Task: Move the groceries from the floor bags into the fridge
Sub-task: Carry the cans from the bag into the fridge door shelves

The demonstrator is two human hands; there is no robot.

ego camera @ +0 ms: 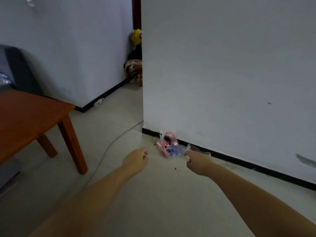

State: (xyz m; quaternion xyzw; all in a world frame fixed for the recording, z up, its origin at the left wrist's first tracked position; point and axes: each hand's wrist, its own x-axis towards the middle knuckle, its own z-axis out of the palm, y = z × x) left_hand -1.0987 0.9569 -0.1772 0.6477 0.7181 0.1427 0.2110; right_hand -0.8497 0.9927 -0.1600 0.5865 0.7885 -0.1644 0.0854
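By the wall, grocery bag — left hand, right hand near, each grip loosely curled, empty.

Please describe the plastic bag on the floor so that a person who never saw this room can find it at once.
Start at the white wall on the right and follow its black baseboard to near the corner. There, on the pale floor, lies a clear plastic bag with red and blue packages inside. It is the only colourful thing there, just beyond the hands.

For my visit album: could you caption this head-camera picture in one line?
Both bare hands, left and right, reach toward a clear plastic grocery bag on the floor by the wall.
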